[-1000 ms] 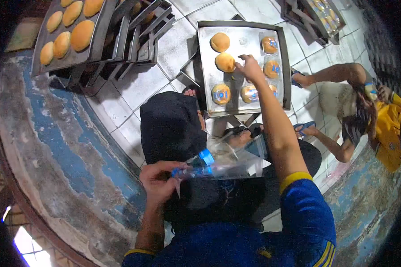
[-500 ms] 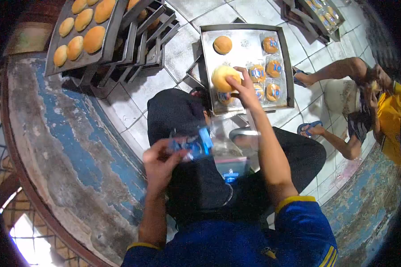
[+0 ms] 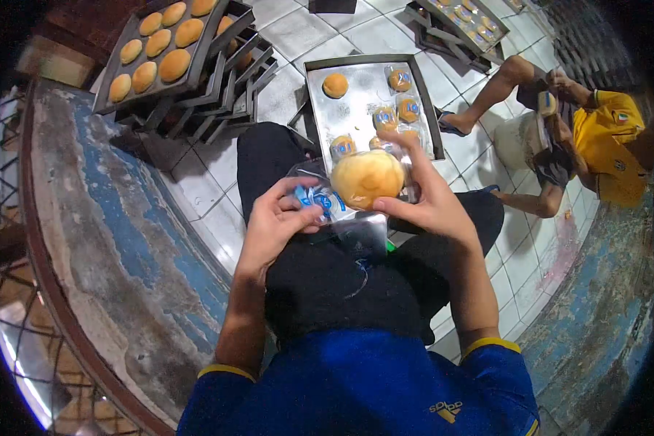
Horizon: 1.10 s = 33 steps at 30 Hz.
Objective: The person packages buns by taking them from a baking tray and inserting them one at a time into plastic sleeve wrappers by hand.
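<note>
My right hand (image 3: 432, 200) is closed round a golden bun (image 3: 368, 179), thumb at its near side and fingers over its far side. Pinched in my left hand (image 3: 277, 221) is a clear plastic bag (image 3: 325, 203) with blue print, beside the bun's left edge. Whether the bun is partly inside the bag I cannot tell. Past my hands stands a metal tray (image 3: 363, 67) holding one bare bun (image 3: 335, 86) and several bagged buns (image 3: 408, 110). More clear plastic with blue print (image 3: 362, 265) lies on my lap, below the bun.
Stacked metal trays (image 3: 218, 80) with several bare buns (image 3: 174, 65) stand at the left. Another tray of bagged buns (image 3: 479, 25) is at the upper right. A person in a yellow shirt (image 3: 610, 138) sits at the right, holding something small. A worn blue ledge (image 3: 123, 211) curves along the left.
My right hand has brought the bun from over the tray towards me, up against the bag. My left hand with the bag has risen slightly. The view has shifted a little.
</note>
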{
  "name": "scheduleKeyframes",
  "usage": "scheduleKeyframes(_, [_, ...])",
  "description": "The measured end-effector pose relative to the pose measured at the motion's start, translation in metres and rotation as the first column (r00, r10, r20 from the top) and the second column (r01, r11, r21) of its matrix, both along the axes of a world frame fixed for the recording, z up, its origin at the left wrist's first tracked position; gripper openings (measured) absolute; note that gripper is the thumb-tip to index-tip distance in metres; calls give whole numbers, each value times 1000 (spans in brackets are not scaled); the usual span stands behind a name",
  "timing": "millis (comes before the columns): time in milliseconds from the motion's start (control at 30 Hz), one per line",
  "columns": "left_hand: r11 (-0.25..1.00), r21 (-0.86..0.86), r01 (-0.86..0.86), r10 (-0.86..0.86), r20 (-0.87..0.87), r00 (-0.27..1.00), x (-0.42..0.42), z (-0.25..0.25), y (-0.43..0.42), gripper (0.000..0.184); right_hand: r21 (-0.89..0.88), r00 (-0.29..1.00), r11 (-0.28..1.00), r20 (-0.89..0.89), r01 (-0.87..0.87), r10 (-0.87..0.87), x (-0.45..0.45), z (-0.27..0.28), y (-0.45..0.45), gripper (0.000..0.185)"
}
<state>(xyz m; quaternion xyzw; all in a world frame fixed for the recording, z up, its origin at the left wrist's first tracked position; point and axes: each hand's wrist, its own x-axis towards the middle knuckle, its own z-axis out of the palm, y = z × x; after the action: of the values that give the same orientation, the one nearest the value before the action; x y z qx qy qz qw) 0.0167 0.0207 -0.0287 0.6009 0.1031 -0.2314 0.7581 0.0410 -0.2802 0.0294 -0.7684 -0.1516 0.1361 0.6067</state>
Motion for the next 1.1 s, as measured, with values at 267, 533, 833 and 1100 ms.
scheduleKeyframes(267, [731, -138, 668, -652, 148, 744, -23, 32, 5, 72, -88, 961, 960, -98, -267, 258, -37, 37, 13, 73])
scheduleKeyframes(533, [652, -66, 755, -719, 261, 644, -35, 42, 1, 67, -482, 796, 728, 98, -488, 598, -52, 80, 31, 52])
scheduleKeyframes(833, [963, 141, 231, -240, 52, 969, -53, 2, -18, 93, -830, 716, 558, 375, -24, 589, -51, 82, 45, 20])
scheduleKeyframes(1100, [598, -768, -228, 75, -230, 970, -28, 23, -48, 67, -640, 732, 743, 408, -197, 546, -89, 51, 87, 22])
